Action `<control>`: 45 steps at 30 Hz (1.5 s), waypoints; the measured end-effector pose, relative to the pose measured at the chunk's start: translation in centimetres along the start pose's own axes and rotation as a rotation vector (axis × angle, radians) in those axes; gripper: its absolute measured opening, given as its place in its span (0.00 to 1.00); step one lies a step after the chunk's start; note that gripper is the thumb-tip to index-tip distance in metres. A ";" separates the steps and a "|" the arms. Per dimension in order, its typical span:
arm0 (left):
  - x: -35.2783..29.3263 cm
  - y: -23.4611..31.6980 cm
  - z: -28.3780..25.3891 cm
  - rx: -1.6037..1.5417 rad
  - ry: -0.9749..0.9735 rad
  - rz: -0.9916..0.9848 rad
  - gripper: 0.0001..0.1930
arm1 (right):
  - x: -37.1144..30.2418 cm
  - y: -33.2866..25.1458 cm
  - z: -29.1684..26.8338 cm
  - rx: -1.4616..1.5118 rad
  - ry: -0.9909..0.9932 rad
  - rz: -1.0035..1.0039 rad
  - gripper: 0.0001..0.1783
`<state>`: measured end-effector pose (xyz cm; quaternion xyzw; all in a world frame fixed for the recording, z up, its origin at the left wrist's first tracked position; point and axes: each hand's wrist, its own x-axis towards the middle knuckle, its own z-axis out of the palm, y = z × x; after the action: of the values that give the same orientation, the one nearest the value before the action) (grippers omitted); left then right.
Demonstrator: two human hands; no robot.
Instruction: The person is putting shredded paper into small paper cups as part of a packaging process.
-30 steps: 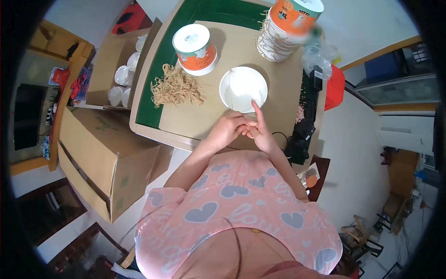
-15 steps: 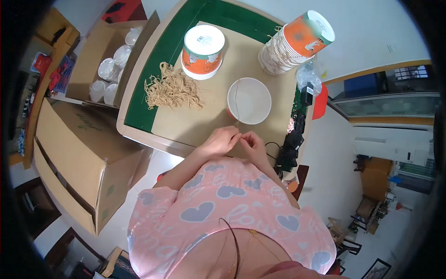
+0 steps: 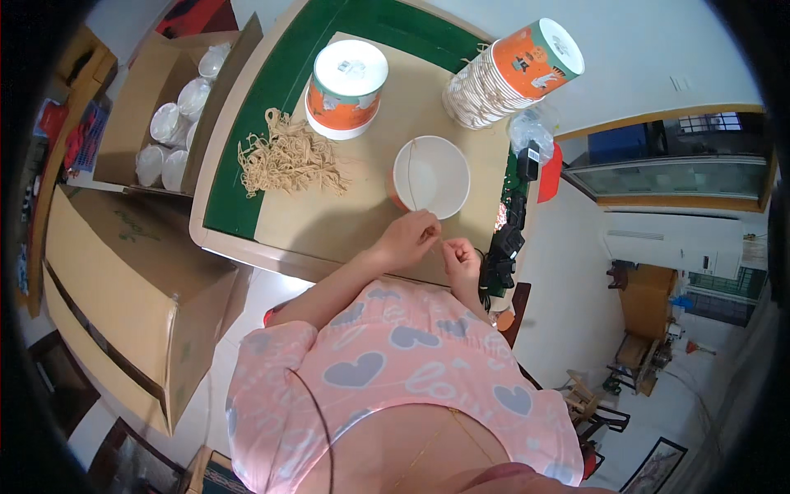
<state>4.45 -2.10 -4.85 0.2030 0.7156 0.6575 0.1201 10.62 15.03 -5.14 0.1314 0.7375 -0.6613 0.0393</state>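
Observation:
A white paper bucket (image 3: 445, 174) with orange at its side stands mouth up on the table, just beyond my hands. From its far rim a thin tan string (image 3: 413, 171) runs over the mouth toward my left hand (image 3: 410, 240), whose fingers are closed on it at the near rim. Close by on the right, my right hand (image 3: 462, 261) has thumb and fingertips pinched together. What lies in that pinch is too small to make out. To the left of the bucket is a loose heap of tan strings (image 3: 292, 156).
An upturned orange-and-green bucket (image 3: 350, 86) stands behind the heap. A tall leaning stack of buckets (image 3: 514, 74) is at the far right. Black adapters (image 3: 506, 243) line the right table edge. Cardboard boxes (image 3: 140, 280) are on the left, one holding wrapped white cups (image 3: 169, 123).
My hands have moved apart from each other, the right one shifting right and slightly nearer my body. The whole view has shifted a little, and the bucket still stands in front of me.

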 end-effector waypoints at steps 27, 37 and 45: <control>6.0 0.2 -5.1 0.041 -0.049 -0.141 0.09 | 7.5 -4.1 2.0 -0.132 0.004 -0.217 0.05; 6.0 0.5 -3.1 0.206 0.099 -0.167 0.11 | 6.7 -1.8 2.6 0.054 0.034 -0.137 0.05; 5.9 1.3 -3.2 0.254 0.065 -0.152 0.11 | 5.1 -1.9 3.9 0.055 0.134 -0.390 0.05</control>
<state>-2.05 -2.20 -2.69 0.1405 0.8097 0.5570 0.1199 4.77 11.79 -5.01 0.0309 0.7316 -0.6660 -0.1421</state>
